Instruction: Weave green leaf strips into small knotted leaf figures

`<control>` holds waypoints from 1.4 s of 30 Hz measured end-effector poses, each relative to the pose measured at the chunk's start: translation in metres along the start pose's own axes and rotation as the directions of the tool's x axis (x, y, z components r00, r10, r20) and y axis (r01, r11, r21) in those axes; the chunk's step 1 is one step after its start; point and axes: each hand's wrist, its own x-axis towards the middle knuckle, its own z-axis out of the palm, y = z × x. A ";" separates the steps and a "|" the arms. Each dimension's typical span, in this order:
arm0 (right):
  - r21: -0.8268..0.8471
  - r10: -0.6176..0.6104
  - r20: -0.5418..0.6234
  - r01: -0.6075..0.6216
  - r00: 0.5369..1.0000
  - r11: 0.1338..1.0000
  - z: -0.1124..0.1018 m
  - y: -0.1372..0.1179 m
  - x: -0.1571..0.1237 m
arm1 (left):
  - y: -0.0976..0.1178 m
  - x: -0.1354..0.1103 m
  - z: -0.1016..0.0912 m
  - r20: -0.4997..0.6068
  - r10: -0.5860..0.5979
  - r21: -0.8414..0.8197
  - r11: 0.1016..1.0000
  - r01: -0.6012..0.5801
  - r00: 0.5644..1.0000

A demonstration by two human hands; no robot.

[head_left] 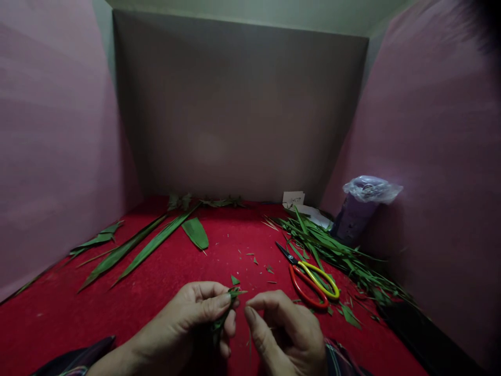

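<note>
My left hand (203,308) is closed, thumb over fingers, around a small folded piece of green leaf (219,319). A pale pointed tip sticks out of it to the right. Just right of it, my right hand (287,329) has thumb and forefinger curled together, apart from the leaf piece. Whether something thin is between those fingertips I cannot make out. Scissors (311,282) with one red and one yellow handle lie beyond my right hand, blades pointing up and left. A small green scrap (235,280) lies just past my left fingertips.
Long green leaves (156,243) lie at the left on the red cloth (156,287). A heap of narrow leaves (336,250) stretches along the right. Behind it stands a purple container (356,216) topped with clear plastic, near a white card (293,198). Pinkish walls enclose the sides.
</note>
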 end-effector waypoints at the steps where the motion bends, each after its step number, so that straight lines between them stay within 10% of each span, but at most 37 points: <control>1: -0.027 -0.028 0.010 0.028 1.000 0.999 0.000 0.000 0.001 | 0.000 0.000 0.000 0.001 -0.001 0.000 1.000 0.001 1.000; 14: -0.044 0.124 0.064 -0.121 0.990 0.992 0.001 0.002 0.002 | -0.003 -0.002 0.004 -0.015 0.058 0.048 0.997 -0.057 0.998; 34: 0.437 0.544 0.365 -0.655 0.755 0.616 0.005 0.002 0.007 | -0.006 0.000 -0.003 -0.082 0.073 0.139 0.988 -0.061 0.994; 42: 0.457 0.506 0.364 -0.624 0.782 0.634 0.004 0.000 0.006 | -0.005 -0.002 0.001 -0.105 0.113 0.171 0.981 -0.094 0.988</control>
